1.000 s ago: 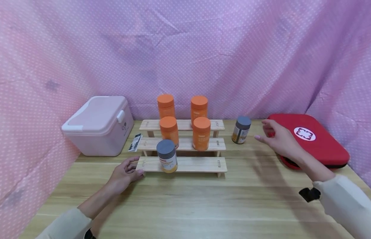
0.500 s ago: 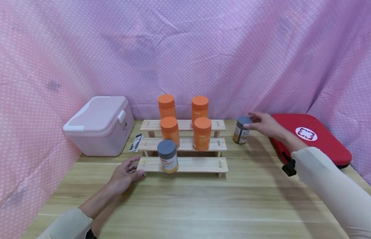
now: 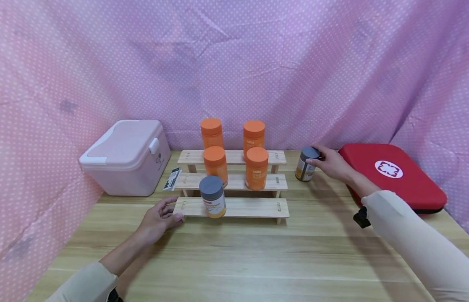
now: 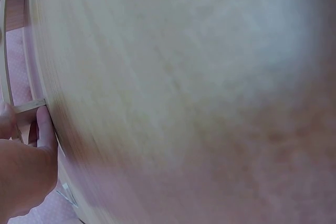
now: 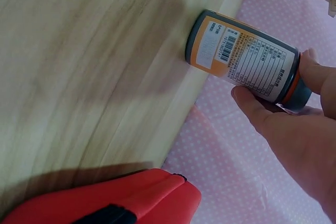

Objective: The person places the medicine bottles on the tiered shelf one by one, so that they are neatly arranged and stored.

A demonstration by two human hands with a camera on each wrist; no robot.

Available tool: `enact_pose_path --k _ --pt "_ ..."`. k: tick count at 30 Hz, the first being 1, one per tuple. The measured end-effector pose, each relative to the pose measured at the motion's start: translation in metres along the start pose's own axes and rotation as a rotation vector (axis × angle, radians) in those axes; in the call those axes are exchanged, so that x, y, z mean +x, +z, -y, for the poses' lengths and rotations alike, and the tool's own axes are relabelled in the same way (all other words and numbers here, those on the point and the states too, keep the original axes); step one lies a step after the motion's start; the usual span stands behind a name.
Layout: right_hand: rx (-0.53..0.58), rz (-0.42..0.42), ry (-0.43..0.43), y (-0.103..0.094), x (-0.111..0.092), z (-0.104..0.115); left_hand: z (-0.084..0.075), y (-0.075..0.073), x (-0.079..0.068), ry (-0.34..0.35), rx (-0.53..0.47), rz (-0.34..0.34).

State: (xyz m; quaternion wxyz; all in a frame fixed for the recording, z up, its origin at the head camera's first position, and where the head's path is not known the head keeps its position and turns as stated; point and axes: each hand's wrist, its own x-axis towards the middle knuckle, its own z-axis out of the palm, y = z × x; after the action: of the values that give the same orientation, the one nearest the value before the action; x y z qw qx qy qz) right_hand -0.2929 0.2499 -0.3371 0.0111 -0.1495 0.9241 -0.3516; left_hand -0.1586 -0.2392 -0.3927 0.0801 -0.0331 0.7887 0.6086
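My right hand (image 3: 332, 162) has its thumb and fingers around the top of a grey-lidded supplement bottle (image 3: 304, 171), upright on the table right of the rack. The right wrist view shows the bottle's white printed label (image 5: 257, 61) with a barcode, the hand (image 5: 299, 129) around its cap end. My left hand (image 3: 157, 221) grips the left end of the lowest step of a three-step wooden rack (image 3: 253, 207). In the left wrist view, thumb and fingers (image 4: 47, 129) pinch that end. Another grey-lidded bottle (image 3: 213, 201) stands on the lowest step.
Several orange bottles (image 3: 255, 170) stand on the rack's upper two steps. A pink lidded box (image 3: 124, 159) sits at the left, with a small printed card (image 3: 172, 179) beside the rack. A red first-aid case (image 3: 400, 188) lies right of my right hand.
My right hand has moved left from beside the red case to the grey-lidded bottle and closed around its top. The left hand has stayed on the rack.
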Motion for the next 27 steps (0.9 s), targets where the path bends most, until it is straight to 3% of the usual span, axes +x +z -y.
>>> enact_pose_path --k 8,14,27 --pt "0.005 -0.008 -0.004 0.001 -0.001 0.0 -0.001 0.001 0.0 -0.005 -0.01 0.0" --pt "0.001 -0.048 -0.066 0.001 -0.007 -0.002 -0.001 0.001 -0.001 -0.004 -0.005 -0.002" --pt "0.01 -0.115 -0.173 -0.016 -0.065 0.014 0.0 -0.001 0.0 -0.005 0.017 0.001"
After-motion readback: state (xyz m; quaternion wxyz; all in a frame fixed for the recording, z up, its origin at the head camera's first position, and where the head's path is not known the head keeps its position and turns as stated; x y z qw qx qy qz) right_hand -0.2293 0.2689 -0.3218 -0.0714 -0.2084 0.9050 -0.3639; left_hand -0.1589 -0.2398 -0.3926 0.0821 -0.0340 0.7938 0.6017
